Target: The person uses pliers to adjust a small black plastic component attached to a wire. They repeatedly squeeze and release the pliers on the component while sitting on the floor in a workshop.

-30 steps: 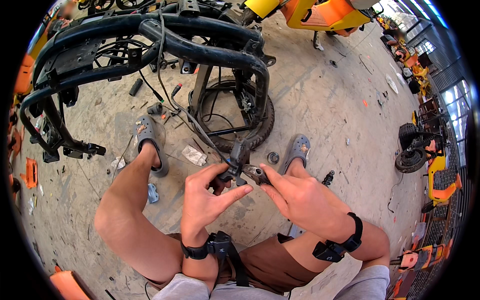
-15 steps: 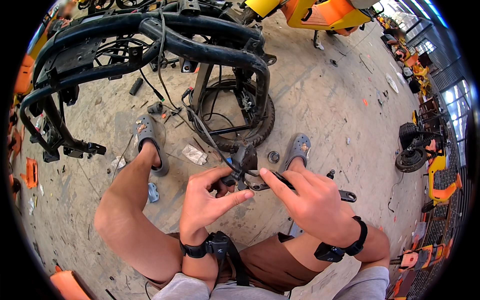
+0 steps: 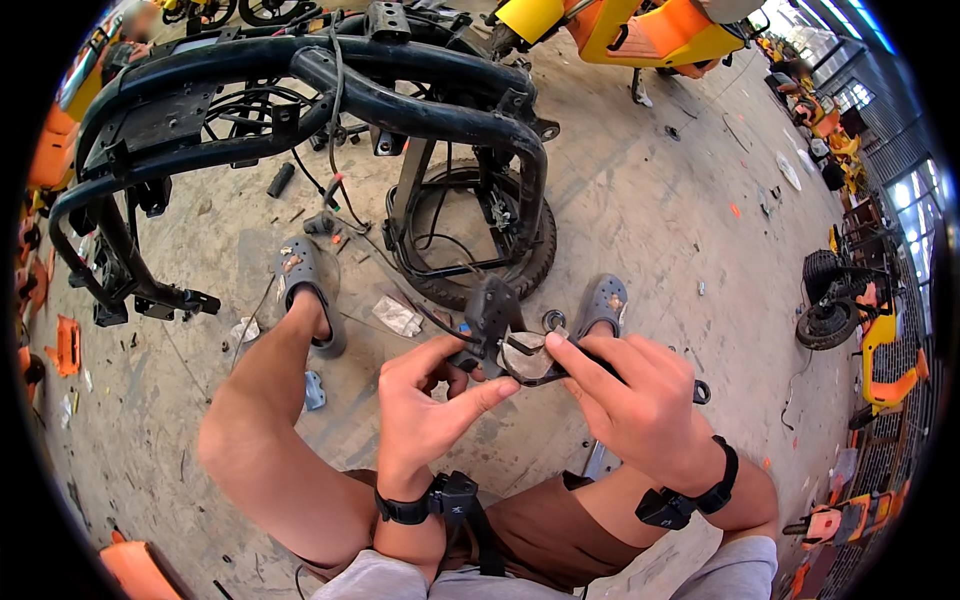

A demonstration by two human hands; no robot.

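My left hand [image 3: 430, 405] grips a black metal-and-plastic part [image 3: 492, 320] that has a black cable [image 3: 435, 318] running into it, between my knees. My right hand [image 3: 640, 400] holds a black-handled tool [image 3: 530, 360] with a worn, flat metal head against the right side of that part; my index finger presses on the head. A ring at the handle's end [image 3: 701, 392] pokes out beyond my knuckles. My left thumb touches the tool's lower edge. Exactly where tool and part meet is partly hidden by fingers.
A black tubular scooter frame [image 3: 420, 120] stands ahead over a tyre [image 3: 538, 250]. My clogged feet [image 3: 300, 270] flank it. Small parts, a washer [image 3: 553, 320] and paper scraps [image 3: 396, 315] lie on the concrete. Yellow-orange scooters [image 3: 660, 40] surround the area; blurred people appear far off.
My right hand has shifted the tool up and turned it, showing more of its flat head. The black part sits more upright. The whole view has moved slightly right and down.
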